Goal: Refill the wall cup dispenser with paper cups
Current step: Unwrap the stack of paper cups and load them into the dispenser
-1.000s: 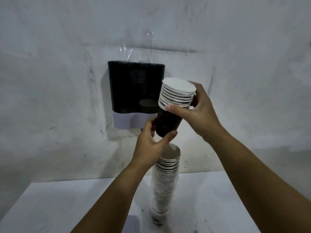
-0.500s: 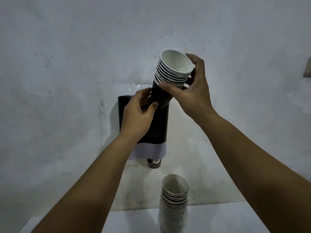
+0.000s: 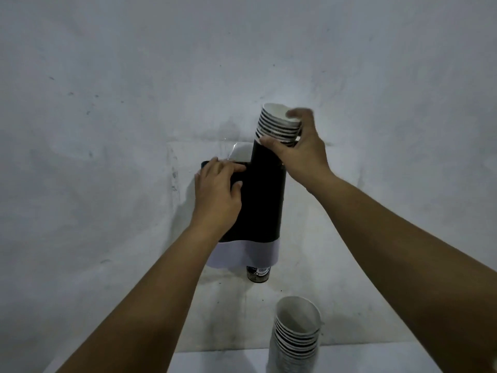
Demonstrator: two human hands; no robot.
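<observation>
Right hand [image 3: 301,154]: fingers curled around the stack of paper cups [image 3: 277,127], just below its rims. Left hand [image 3: 217,192]: fingers laid over the top edge of the wall cup dispenser [image 3: 258,205]. Setting: white worktop [image 3: 215,362], grey wall [image 3: 134,76], second cup stack [image 3: 295,335]. Held stack: upright, slightly tilted, mouths up, base entering the dispenser top.
</observation>
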